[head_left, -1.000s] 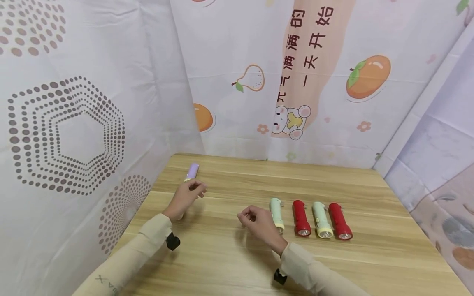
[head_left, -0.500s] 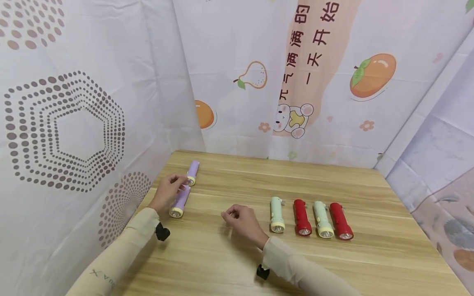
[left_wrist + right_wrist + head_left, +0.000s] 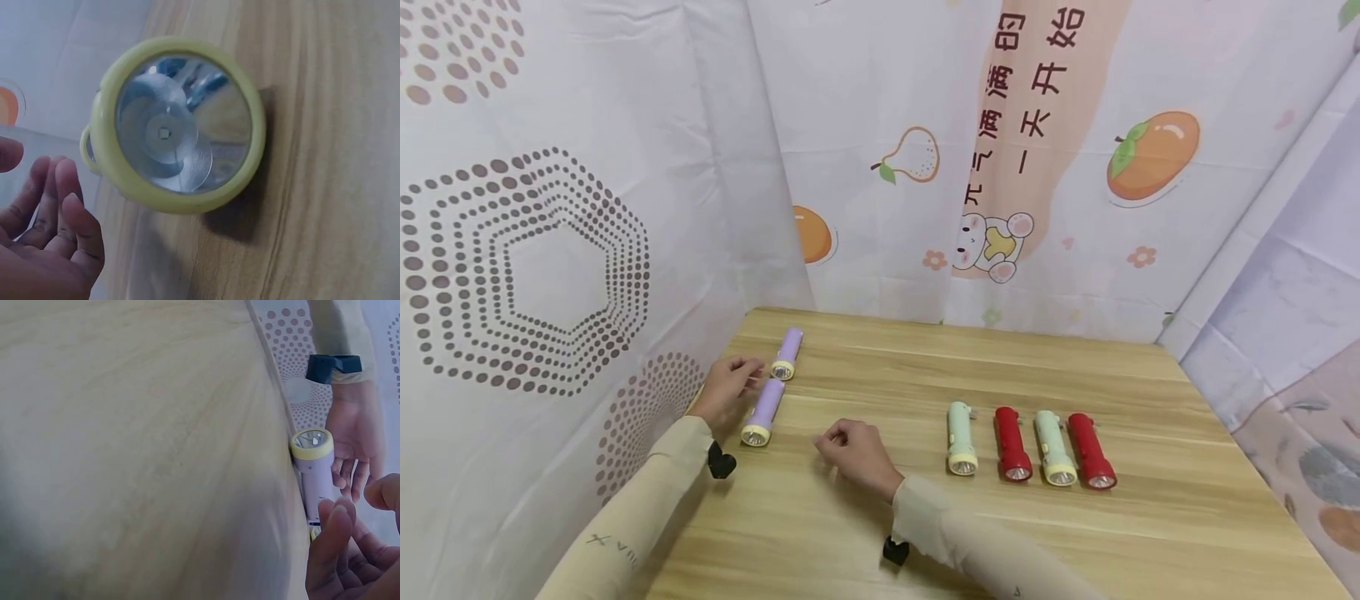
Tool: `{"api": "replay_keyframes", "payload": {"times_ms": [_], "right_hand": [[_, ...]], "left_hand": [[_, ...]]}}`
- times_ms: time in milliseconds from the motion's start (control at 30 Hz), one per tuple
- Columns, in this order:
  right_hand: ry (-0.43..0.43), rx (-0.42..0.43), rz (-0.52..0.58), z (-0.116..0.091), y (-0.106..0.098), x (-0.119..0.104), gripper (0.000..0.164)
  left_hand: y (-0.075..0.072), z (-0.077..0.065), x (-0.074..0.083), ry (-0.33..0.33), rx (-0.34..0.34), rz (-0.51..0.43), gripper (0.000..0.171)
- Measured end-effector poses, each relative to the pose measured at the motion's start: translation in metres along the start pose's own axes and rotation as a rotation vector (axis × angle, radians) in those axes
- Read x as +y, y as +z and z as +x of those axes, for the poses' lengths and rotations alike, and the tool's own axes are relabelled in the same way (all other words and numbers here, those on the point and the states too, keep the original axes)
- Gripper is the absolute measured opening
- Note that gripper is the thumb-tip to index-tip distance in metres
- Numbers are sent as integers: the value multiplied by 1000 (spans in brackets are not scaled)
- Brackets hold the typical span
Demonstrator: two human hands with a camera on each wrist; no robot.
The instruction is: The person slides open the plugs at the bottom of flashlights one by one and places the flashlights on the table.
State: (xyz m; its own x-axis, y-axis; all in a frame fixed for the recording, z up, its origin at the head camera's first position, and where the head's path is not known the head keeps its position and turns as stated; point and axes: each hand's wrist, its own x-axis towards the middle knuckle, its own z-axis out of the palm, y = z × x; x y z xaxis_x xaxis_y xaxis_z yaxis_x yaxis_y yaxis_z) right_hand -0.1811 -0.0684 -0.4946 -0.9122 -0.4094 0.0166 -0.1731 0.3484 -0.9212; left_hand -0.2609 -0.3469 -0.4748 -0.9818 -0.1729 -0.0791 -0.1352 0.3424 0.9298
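My left hand [image 3: 724,390] hovers just left of two purple flashlights, fingers loosely bent around nothing. The nearer purple flashlight [image 3: 766,410] lies with its yellow-rimmed lens toward me; the farther purple flashlight [image 3: 789,345] is in line behind it. In the left wrist view, a flashlight's lens end [image 3: 181,128] looms large beside my left fingers [image 3: 45,206]. To the right of the purple pair, my right hand [image 3: 857,454] is held over the table, its loosely curled fingers holding nothing. The right wrist view catches the nearer flashlight [image 3: 317,478] beyond my right fingertips.
Right of centre on the wooden table [image 3: 880,533] lie a pale green flashlight [image 3: 960,437], a red flashlight [image 3: 1012,443], a second green flashlight [image 3: 1055,448] and a second red flashlight [image 3: 1090,450], side by side. Printed curtains [image 3: 865,283] hang along the table's left and back edges.
My left hand has drawn back left, off the nearer purple flashlight, which now shows whole. My right hand has moved left, away from the green flashlight it partly covered.
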Motion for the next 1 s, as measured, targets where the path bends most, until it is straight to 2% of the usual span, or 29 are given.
{"api": "replay_keyframes", "payload": {"times_ms": [167, 433, 633, 833, 1000], "right_hand": [[18, -9, 2, 6, 11, -3, 19], [54, -20, 1, 23, 26, -13, 24], [93, -39, -10, 37, 46, -19, 27], [111, -8, -31, 48, 61, -28, 30], [172, 5, -83, 52, 68, -28, 36]], "left_hand": [[-1, 5, -8, -55, -20, -19, 37], [-1, 13, -13, -96, -48, -3, 36], [-1, 14, -19, -117, -51, 12, 38], [1, 16, -21, -95, -50, 9, 37], [2, 15, -20, -93, -68, 12, 37]]}}
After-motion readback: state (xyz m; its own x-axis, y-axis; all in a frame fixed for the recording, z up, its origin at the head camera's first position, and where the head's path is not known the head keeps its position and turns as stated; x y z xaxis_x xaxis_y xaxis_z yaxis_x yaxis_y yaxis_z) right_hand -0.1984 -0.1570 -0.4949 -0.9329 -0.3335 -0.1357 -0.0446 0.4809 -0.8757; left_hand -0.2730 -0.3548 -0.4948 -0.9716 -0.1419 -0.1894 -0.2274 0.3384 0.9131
